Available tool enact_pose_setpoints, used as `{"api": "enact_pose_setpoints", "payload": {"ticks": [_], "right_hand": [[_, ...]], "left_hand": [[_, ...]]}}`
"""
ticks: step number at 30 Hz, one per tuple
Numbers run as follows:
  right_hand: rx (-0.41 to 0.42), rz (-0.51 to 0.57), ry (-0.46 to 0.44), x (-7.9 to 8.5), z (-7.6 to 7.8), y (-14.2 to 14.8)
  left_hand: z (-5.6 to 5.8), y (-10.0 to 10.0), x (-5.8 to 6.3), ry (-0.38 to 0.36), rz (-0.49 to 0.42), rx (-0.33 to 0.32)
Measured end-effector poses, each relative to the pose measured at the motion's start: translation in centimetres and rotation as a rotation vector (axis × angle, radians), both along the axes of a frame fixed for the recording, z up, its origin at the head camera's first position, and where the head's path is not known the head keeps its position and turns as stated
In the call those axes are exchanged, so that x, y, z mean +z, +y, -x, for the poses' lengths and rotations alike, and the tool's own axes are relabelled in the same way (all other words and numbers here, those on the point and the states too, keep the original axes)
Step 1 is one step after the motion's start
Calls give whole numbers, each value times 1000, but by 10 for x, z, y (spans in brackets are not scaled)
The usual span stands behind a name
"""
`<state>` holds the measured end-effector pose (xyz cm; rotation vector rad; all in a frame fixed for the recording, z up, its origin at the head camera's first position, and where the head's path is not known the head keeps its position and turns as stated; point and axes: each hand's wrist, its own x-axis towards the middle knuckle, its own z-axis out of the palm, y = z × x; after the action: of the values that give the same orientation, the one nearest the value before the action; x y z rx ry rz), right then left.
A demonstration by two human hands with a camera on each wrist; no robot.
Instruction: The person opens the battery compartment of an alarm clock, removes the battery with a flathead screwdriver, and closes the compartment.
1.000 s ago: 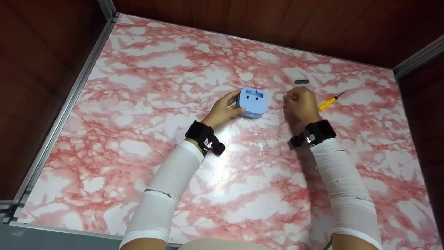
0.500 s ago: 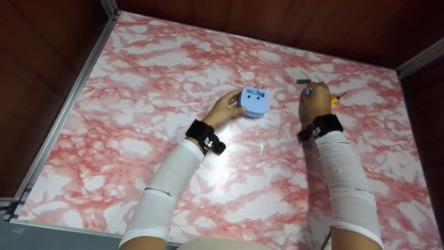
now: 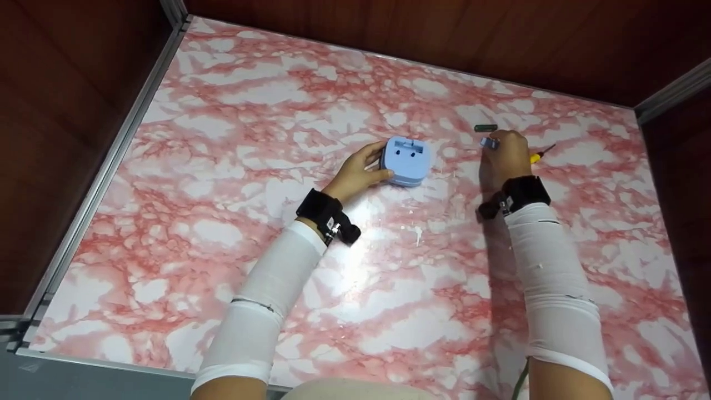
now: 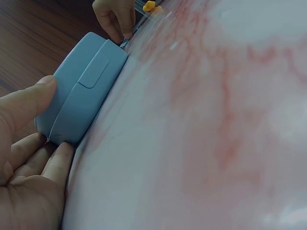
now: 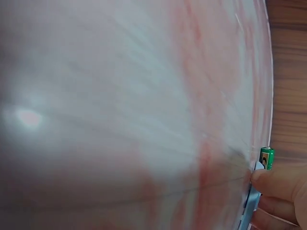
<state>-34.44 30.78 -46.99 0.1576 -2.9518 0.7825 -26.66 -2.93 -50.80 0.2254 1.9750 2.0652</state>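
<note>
A light-blue rounded box (image 3: 408, 162) stands on the table, with a recessed slot and two small dark holes on its top. My left hand (image 3: 358, 173) grips its left side, thumb on one face and fingers beneath in the left wrist view. Farther right, my right hand (image 3: 511, 153) pinches a small light-blue plastic piece (image 3: 489, 143) at the tabletop; in the right wrist view the thumb lies on that piece (image 5: 251, 203). Just beyond it lies a green battery (image 3: 486, 128), partly hidden by the piece in the right wrist view.
A yellow-handled screwdriver (image 3: 540, 155) lies right of my right hand, its handle partly hidden behind the hand. The red-and-white marbled table (image 3: 250, 166) is bounded by dark wood-grain panels (image 3: 416, 39) at the back and sides.
My right hand has moved right and slightly away from me, bringing the small light-blue piece near the battery and covering part of the screwdriver. My left hand and the box have stayed put.
</note>
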Motion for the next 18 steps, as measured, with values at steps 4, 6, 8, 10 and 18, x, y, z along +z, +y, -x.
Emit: {"api": "enact_pose_setpoints", "payload": {"ticks": [4, 6, 8, 10, 18], "right_hand": [[21, 3, 19, -4, 1, 0], [24, -10, 20, -5, 1, -1], [19, -21, 17, -5, 0, -3], [16, -40, 15, -4, -1, -4], [12, -63, 18, -2, -2, -6]], "left_hand": [[0, 1, -1, 8, 6, 5], [0, 1, -2, 13, 13, 7], [1, 1, -3, 19, 17, 8], [1, 2, -3, 17, 9, 6], [1, 1, -1, 2, -20, 4]]}}
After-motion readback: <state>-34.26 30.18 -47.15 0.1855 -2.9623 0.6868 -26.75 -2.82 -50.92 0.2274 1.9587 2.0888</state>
